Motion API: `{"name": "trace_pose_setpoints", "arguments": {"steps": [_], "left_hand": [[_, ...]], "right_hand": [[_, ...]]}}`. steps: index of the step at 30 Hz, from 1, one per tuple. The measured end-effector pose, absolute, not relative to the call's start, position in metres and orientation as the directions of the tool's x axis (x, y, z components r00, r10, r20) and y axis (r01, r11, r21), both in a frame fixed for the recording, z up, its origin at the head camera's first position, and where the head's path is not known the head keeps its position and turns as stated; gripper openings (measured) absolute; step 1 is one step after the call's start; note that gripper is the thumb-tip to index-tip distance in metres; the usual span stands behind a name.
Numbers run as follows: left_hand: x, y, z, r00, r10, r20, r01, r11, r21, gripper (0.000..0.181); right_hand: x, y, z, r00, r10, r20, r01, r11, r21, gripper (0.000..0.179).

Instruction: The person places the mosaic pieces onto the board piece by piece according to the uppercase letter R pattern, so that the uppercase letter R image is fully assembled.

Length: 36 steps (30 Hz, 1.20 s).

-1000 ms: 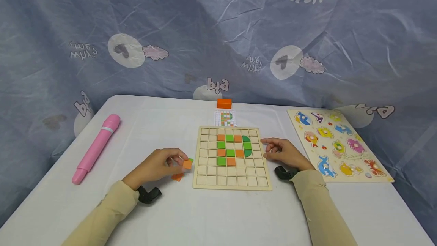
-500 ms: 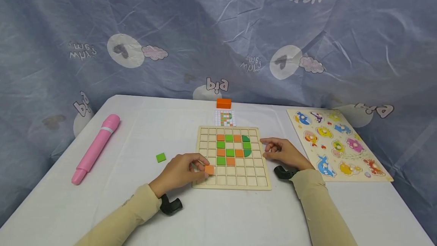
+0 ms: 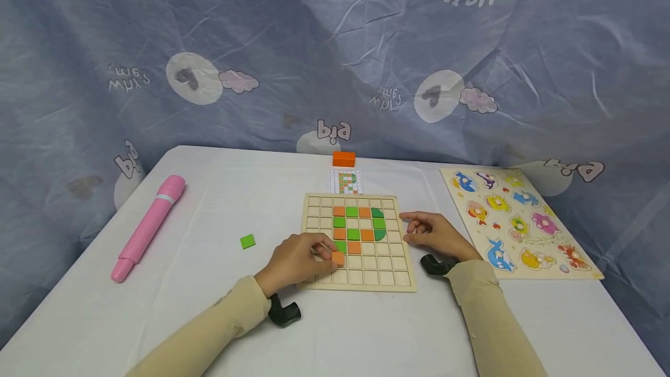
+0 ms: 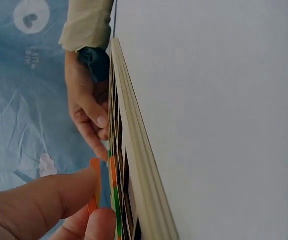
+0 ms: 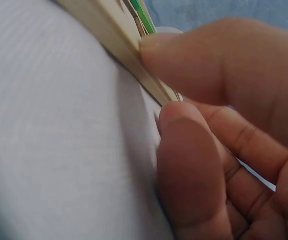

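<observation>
My left hand (image 3: 300, 258) pinches an orange square tile (image 3: 337, 258) between thumb and fingers, over the wooden grid board (image 3: 384, 278). In the head view the tile sits just below a green square (image 3: 341, 246); the left wrist view shows the held tile (image 4: 94, 185) standing off the board's face. Orange and green squares plus two dark green curved pieces (image 3: 377, 213) lie in the board's cells. At the board's right edge, my right hand (image 3: 434, 234) rests with index finger and thumb touching it. Its thumb (image 5: 183, 60) lies against the edge in the right wrist view.
One loose green tile (image 3: 248, 241) lies left of the board. Behind the board are a pattern card (image 3: 346, 181) and an orange block (image 3: 344, 159). A pink stick-like object (image 3: 149, 228) lies far left, an animal puzzle board (image 3: 523, 231) on the right.
My left hand has carried the orange tile rightward from the table beside the board to above its grid. The green tile it had covered now shows. My right hand stays put.
</observation>
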State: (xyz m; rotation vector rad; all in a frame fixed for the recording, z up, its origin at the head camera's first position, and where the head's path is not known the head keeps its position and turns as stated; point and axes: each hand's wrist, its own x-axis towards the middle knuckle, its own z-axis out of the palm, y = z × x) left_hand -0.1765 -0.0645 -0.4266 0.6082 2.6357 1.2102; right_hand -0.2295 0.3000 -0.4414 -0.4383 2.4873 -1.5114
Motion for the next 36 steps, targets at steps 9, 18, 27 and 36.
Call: {"name": "trace_pose_setpoints", "arguments": {"steps": [9, 18, 27, 36], "left_hand": [[-0.1772, -0.0561, -0.4313, -0.896, 0.442, 0.034, 0.329, 0.61, 0.721, 0.02], [-0.1753, -0.0558, -0.4332, -0.904, 0.426, 0.045, 0.331, 0.629, 0.703, 0.023], [-0.1742, -0.0569, -0.4332, -0.903, 0.427, 0.048, 0.334, 0.626, 0.704, 0.024], [-0.1725, -0.0646, -0.4256, -0.911, 0.408, 0.066, 0.312, 0.575, 0.756, 0.02]], "right_hand": [[-0.2281, 0.3009, -0.4398, -0.936, -0.351, -0.019, -0.151, 0.45, -0.88, 0.054], [-0.2287, 0.3006, -0.4392, -0.937, -0.348, -0.03, -0.134, 0.437, -0.89, 0.054], [-0.2292, 0.3, -0.439, -0.937, -0.349, -0.025, -0.144, 0.45, -0.881, 0.054], [-0.2288, 0.2995, -0.4387, -0.935, -0.355, -0.019, -0.154, 0.454, -0.877, 0.054]]}}
